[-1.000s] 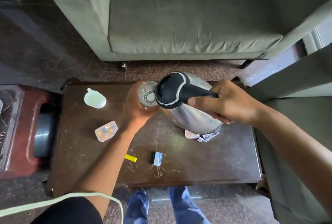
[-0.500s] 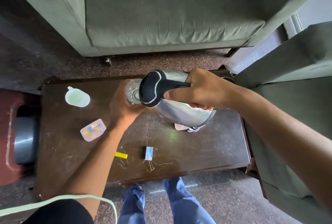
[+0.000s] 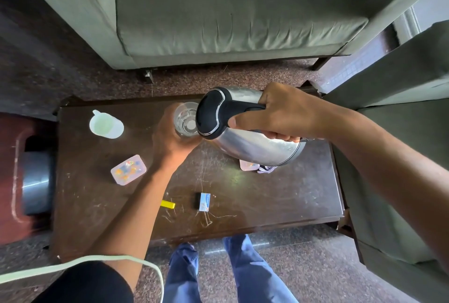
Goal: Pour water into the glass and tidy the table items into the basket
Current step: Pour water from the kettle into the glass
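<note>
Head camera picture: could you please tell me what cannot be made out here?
- Kettle spout and any stream: hidden behind its black lid.
- Water level in the glass: unreadable from above.
- Small items under the kettle: mostly covered.
- Left hand fingers: hidden behind the glass, blurred.
- Basket: not identifiable.

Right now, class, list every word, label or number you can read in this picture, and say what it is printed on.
None can be read.
Matchbox: blue and white label, print too blurred.
Kettle: no readable marking.
Small plastic box: coloured shapes only, no text.
</note>
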{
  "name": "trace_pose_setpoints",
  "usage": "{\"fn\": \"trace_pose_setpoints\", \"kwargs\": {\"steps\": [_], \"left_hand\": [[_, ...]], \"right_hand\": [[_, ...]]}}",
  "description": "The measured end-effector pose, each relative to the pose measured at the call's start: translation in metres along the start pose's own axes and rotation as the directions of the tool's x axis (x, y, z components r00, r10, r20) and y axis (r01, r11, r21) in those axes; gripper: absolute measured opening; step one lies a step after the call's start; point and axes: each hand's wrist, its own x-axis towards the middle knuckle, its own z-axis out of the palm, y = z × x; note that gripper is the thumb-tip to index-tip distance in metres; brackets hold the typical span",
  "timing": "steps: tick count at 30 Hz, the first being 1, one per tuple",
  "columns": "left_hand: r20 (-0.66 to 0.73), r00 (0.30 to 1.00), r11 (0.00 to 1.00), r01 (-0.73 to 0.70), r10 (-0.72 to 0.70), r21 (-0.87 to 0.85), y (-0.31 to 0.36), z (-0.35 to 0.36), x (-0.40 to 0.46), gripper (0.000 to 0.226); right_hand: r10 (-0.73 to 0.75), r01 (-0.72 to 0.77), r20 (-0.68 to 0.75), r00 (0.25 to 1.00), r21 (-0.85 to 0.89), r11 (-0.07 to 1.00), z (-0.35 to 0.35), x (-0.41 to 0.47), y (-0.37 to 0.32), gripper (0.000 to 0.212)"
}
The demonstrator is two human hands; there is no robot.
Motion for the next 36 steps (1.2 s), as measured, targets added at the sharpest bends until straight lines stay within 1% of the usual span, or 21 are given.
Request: {"fn": "trace_pose_setpoints", "kwargs": {"steps": [4,9,18,23,30,36], "left_hand": [[-0.011,1.0,0.999,0.021,-0.02,0.033,-0.005,0.002,-0.001,0.087],[0.003,1.0,0.999,0.011,-0.011,0.037,-0.006,0.002,-0.001,0.085],[0.032,0.999,0.999,0.01,-0.011,0.043,-0.004,0.005,0.0,0.086],[0.009,1.0,0.998,0.012,-0.013,0.058,-0.006,0.01,0.001,0.086],[0.01,1.0,0.998,-0.003,0.002,0.063,-0.009,0.016,0.001,0.086],[0.004,1.0,0.998,0.011,-0.011,0.066,-0.013,0.02,0.002,0.089]], "right_hand": [[0.014,-0.014,0.011,1.0,-0.011,1.0,0.0,-0.001,-0.001,0.06],[0.041,-0.041,0.035,0.999,-0.008,0.999,-0.001,-0.003,-0.001,0.062],[0.032,-0.032,0.017,0.999,-0.015,0.999,-0.003,-0.001,0.002,0.059],[0.041,-0.041,0.004,0.999,-0.015,0.999,-0.005,-0.002,0.004,0.059],[0.056,-0.056,-0.009,0.998,-0.038,0.998,-0.006,0.0,0.008,0.06],[0.061,-0.061,-0.01,0.998,-0.024,0.998,-0.004,0.001,0.01,0.06]]}}
